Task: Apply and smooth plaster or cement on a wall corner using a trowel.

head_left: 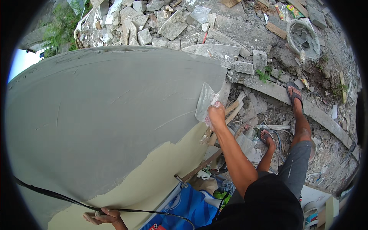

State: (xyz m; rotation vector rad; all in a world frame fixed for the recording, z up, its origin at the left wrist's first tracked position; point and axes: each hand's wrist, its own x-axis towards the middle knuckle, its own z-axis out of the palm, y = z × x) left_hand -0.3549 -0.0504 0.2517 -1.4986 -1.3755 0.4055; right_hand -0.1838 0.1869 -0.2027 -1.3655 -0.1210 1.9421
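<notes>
Right hand point(217, 115): closed around the handle of a broad, flat, pale grey trowel point(204, 102), whose blade lay over the smooth grey plaster coat point(103, 99), near its right edge. Left hand point(107, 216): half open, fingers extended, low beside bare cream wall point(168, 161), well apart from the trowel; thin black cable point(61, 196) touched its thumb, firmness of hold unclear.

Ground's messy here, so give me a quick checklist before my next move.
1. Trowel in right hand: ok, gripped.
2. Trowel touching the wall: cannot tell.
3. Wall fully coated: not ok, cream area bare below gray coat.
4. Gray coat smooth: not ok, line marks show.
5. Cable gripped by left hand: cannot tell.
6. Clear footing: not ok, rubble around both feet.
</notes>
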